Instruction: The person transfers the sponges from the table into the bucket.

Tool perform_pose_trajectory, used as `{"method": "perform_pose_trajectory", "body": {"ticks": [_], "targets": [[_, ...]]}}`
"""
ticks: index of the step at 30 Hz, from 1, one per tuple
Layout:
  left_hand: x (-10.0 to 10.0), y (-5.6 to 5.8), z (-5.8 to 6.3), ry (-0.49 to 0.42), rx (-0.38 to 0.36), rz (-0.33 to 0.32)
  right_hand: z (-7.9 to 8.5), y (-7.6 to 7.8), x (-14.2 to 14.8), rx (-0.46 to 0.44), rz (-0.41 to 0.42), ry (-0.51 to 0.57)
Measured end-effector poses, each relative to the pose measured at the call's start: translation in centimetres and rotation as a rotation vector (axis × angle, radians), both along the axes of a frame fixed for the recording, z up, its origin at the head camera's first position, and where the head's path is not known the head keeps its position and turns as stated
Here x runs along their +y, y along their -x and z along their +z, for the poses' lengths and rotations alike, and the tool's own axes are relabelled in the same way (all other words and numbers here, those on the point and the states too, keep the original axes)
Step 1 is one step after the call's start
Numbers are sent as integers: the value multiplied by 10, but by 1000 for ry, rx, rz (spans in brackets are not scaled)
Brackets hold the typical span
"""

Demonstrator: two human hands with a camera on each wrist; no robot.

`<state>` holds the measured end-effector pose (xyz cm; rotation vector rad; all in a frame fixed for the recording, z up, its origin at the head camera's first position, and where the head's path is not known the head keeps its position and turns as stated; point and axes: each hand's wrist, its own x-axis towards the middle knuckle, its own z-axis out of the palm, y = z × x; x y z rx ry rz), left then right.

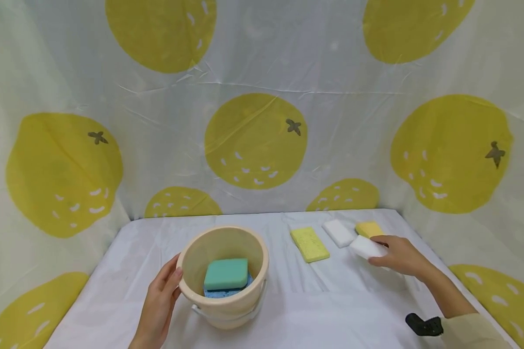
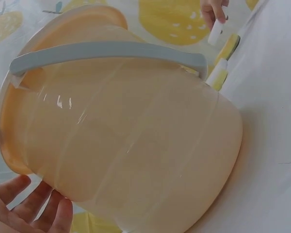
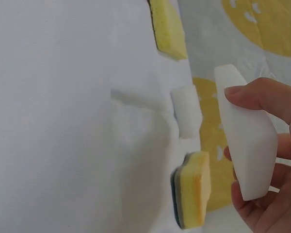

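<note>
My left hand (image 1: 158,298) holds the left rim of a cream-coloured bucket (image 1: 220,305); in the left wrist view its fingertips touch the wall just under the rim. Inside the bucket a green sponge (image 1: 226,274) lies on top of a blue sponge (image 1: 222,293). On the right, my right hand (image 1: 401,256) grips a white sponge (image 3: 247,138) between thumb and fingers, raised above the table. Close behind that hand lies a yellow sponge with a dark underside (image 3: 191,191). Another white sponge (image 1: 338,233) rests to its left.
A flat yellow sponge (image 1: 310,245) lies between the bucket and the white sponges. The bucket's grey handle (image 2: 111,50) hangs down against its outer wall. White cloth covers the table (image 1: 314,315), and lemon-print curtains (image 1: 353,145) enclose the back and sides.
</note>
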<state>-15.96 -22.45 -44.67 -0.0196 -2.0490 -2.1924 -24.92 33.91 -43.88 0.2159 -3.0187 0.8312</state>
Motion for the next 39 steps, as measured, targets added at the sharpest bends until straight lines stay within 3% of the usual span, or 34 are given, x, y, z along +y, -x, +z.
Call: {"method": "perform_pose_trajectory", "body": {"ticks": [6, 14, 32, 39], "targets": [[-1, -1, 1, -4, 35, -6, 10, 2, -10, 57, 46, 15], [-2, 0, 1, -7, -1, 6, 23, 5, -32, 115, 111, 83], [0, 0, -2, -15, 24, 8, 43, 25, -88, 133, 247, 115], [0, 2, -4, -19, 50, 9, 52, 32, -121, 180, 349, 106]]}}
